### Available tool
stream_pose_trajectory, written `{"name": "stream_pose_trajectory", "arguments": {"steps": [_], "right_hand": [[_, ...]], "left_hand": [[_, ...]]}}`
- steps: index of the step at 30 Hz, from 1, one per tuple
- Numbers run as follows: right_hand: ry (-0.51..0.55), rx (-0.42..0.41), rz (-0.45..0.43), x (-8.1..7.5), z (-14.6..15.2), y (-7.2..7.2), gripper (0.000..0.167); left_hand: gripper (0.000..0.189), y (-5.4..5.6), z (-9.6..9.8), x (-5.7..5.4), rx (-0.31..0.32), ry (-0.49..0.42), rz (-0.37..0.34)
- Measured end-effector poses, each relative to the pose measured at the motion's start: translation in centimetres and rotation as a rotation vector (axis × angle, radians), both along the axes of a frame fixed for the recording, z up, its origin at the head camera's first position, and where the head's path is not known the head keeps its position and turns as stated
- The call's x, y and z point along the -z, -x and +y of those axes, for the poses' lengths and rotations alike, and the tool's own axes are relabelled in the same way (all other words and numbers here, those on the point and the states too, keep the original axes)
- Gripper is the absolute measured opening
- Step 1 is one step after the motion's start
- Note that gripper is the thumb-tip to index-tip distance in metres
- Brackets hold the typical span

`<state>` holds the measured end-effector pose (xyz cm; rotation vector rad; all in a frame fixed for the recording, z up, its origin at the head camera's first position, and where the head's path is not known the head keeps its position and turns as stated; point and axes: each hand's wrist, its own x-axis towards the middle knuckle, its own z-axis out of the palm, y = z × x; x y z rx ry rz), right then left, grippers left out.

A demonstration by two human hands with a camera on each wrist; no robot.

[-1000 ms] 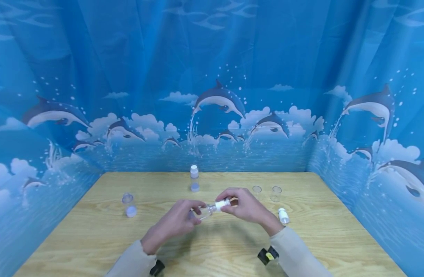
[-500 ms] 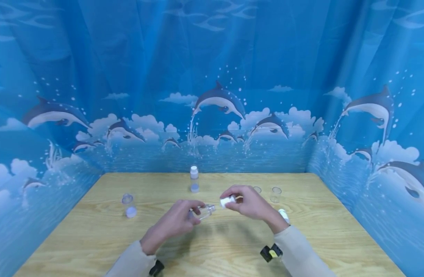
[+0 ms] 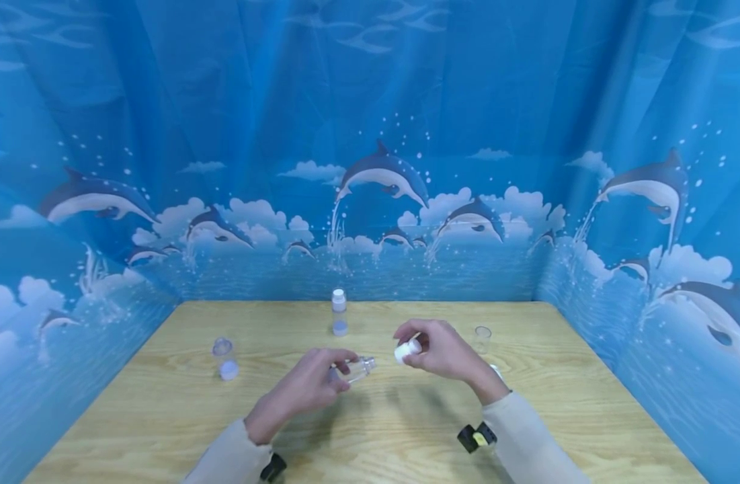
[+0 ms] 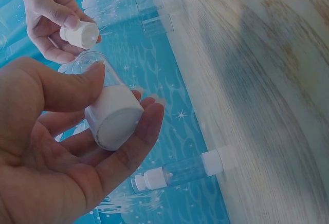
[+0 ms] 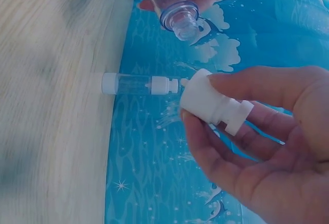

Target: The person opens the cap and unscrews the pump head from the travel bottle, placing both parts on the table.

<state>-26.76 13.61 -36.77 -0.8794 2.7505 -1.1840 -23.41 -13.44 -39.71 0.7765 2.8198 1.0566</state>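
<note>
My left hand (image 3: 312,380) holds a clear bottle (image 3: 360,369) tilted, its bare neck pointing right. In the left wrist view this bottle (image 4: 115,113) shows a white bottom part, gripped between thumb and fingers. A short way to the right, my right hand (image 3: 445,351) pinches a white pump head (image 3: 408,350). The right wrist view shows the pump head (image 5: 201,96) between thumb and fingers, its wide collar towards the bottle neck (image 5: 182,22). The pump head and bottle are apart, both above the table.
A pump bottle with a white top (image 3: 339,312) stands at the back of the wooden table (image 3: 394,444). Another clear bottle without a pump (image 3: 226,359) stands on the left. Behind the right hand are a clear cap (image 3: 482,340) and a mostly hidden white piece (image 3: 496,370).
The pump head has come off the bottle neck. My right hand has moved right and slightly up with it, tilting it, while the left hand stays in place with the bottle.
</note>
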Motion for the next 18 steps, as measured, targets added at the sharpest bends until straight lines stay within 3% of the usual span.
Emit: {"name": "stream_pose_trajectory", "arguments": {"steps": [18], "right_hand": [[-0.042,0.037,-0.071,-0.38,0.73,0.19,0.038]], "left_hand": [[0.047,-0.05,-0.04,0.08,0.005,-0.004,0.001]]}}
